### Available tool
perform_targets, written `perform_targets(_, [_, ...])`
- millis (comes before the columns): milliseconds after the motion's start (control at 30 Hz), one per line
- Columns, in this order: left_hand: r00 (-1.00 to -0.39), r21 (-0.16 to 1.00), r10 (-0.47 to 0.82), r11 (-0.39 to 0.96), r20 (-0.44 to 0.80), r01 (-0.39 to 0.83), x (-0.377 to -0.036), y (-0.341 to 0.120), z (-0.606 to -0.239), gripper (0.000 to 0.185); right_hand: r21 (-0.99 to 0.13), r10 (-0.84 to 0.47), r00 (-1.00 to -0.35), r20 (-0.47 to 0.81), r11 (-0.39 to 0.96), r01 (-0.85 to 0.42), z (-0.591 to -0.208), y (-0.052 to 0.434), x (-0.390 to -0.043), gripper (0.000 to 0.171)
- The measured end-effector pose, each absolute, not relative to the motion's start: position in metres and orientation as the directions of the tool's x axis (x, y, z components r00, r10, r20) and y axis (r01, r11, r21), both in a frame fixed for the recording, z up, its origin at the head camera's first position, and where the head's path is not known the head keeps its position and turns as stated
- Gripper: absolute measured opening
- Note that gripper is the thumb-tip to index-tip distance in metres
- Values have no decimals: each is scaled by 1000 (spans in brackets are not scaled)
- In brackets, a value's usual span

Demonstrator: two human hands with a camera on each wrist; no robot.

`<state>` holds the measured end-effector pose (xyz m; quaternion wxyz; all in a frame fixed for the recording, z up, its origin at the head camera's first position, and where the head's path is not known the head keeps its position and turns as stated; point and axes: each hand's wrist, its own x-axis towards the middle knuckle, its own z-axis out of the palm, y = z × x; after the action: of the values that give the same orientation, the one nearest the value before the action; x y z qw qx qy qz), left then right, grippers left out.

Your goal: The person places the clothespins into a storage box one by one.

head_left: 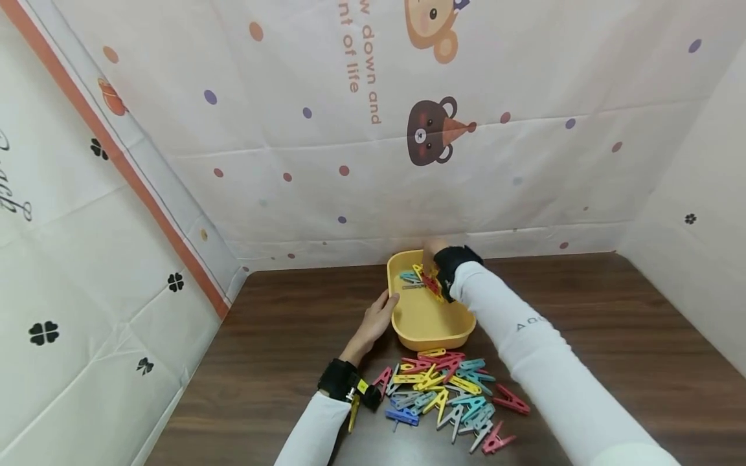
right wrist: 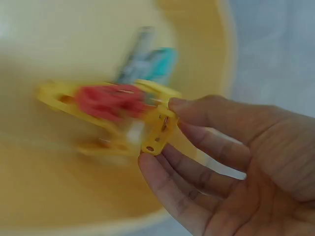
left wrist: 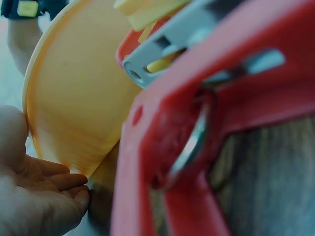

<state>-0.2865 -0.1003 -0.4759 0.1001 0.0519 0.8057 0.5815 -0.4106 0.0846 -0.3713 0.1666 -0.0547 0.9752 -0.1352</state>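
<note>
A yellow plastic tub (head_left: 428, 341) stands near the back of the table. My left hand (head_left: 377, 320) rests against its left side, fingers fairly straight along the outer wall in the left wrist view. My right hand (right wrist: 231, 152) reaches inside the tub, thumb and fingers pinching a yellow clothespin (right wrist: 160, 130). Around that one, a red clothespin (right wrist: 110, 101) and more yellow ones are blurred; whether they hang together I cannot tell. Grey and teal clothespins (right wrist: 162, 64) lie deeper in the tub. Part of the right hand is hidden by the wristband in the head view.
In front of the tub spreads a pile of clothespins (head_left: 443, 388), red, yellow, teal, grey and blue. A red clothespin (left wrist: 162, 123) looms close to the left wrist camera. A printed white cloth (head_left: 373, 194) hangs behind the brown wooden table (head_left: 268, 362).
</note>
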Motion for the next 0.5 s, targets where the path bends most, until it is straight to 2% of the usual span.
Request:
perform_targets(100, [-975,947,199,320,-103,-35,-286,-98,-477,66,-213,-140,-957,-256,973,-85,-399,84,-420,11])
perform_targets(233, [-977,943,192,332,-94,-25,-285,-98,-476,64,-220,-168,-967,-194,968,-124,-410,82,-421,13])
perform_targets(367, [-979,946,183,325,-85,-21,-285,-98,-476,62,-243,-209,-958,-197,957,-159,-398,82,-412,10])
perform_targets(500, [-978,943,188,333,-92,-24,-285,-97,-475,64,-259,-321,-938,-128,924,-281,-360,94,-388,13])
